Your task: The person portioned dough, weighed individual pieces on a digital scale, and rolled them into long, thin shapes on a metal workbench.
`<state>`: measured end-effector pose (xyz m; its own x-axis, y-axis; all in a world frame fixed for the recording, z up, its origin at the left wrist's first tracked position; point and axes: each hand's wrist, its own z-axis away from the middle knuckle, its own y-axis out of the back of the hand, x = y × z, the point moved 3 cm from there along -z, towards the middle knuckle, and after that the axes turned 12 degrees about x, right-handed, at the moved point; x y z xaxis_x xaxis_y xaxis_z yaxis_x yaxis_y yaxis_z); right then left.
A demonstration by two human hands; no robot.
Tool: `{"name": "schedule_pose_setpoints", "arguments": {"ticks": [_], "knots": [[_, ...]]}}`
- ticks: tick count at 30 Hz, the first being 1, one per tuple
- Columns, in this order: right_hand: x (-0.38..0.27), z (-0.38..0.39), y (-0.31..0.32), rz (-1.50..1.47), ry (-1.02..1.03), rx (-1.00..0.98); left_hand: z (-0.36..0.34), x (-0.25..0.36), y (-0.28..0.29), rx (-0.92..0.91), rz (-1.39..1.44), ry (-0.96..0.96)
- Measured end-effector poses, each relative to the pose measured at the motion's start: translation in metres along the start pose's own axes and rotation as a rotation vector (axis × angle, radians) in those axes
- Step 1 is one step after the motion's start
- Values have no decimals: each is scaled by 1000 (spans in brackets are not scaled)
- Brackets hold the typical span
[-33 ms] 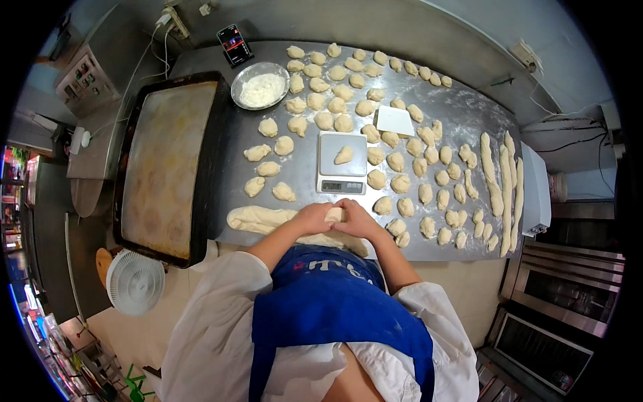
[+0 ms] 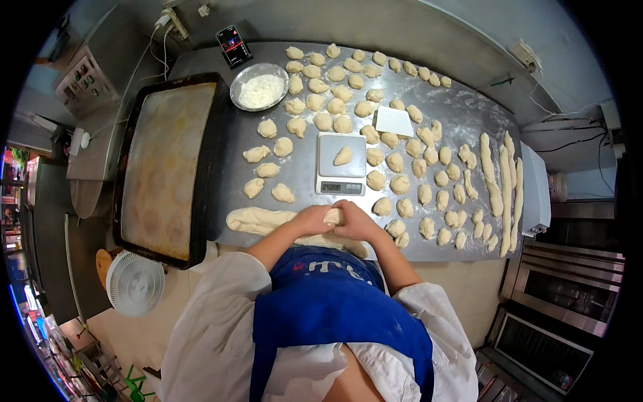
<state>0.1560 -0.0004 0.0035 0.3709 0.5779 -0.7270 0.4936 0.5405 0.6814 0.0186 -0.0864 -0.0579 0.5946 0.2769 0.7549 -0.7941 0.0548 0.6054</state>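
At the table's near edge, my left hand point(image 2: 313, 220) and my right hand point(image 2: 354, 222) meet with curled fingers around a small piece of dough point(image 2: 333, 216). Thick dough strips lie beneath and beside them: one dough strip point(image 2: 258, 219) reaches out to the left, and another dough strip point(image 2: 335, 242) lies between my forearms and the apron. Just beyond my hands stands a white digital scale point(image 2: 341, 188), with a single dough lump point(image 2: 342, 156) on its plate. My fingers partly hide the piece I hold.
Several dough lumps point(image 2: 394, 162) cover the steel table point(image 2: 295, 251). Long dough ropes point(image 2: 504, 181) lie at the right. A white scraper point(image 2: 394, 121) rests beyond the scale. On the left are a flour bowl point(image 2: 261, 88), a phone point(image 2: 233, 47), a large baking tray point(image 2: 161, 167) and a fan point(image 2: 135, 283).
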Motion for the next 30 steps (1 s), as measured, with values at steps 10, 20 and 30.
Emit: {"name": "schedule_pose_setpoints", "arguments": {"ticks": [10, 20, 30], "knots": [[1, -10, -6, 481, 126, -383, -6, 17, 32, -497, 134, 271], [18, -15, 1, 578, 215, -446, -44, 47, 2, -397, -247, 103], [-74, -23, 33, 212, 162, -460, -34, 45, 18, -155, -473, 52]]}}
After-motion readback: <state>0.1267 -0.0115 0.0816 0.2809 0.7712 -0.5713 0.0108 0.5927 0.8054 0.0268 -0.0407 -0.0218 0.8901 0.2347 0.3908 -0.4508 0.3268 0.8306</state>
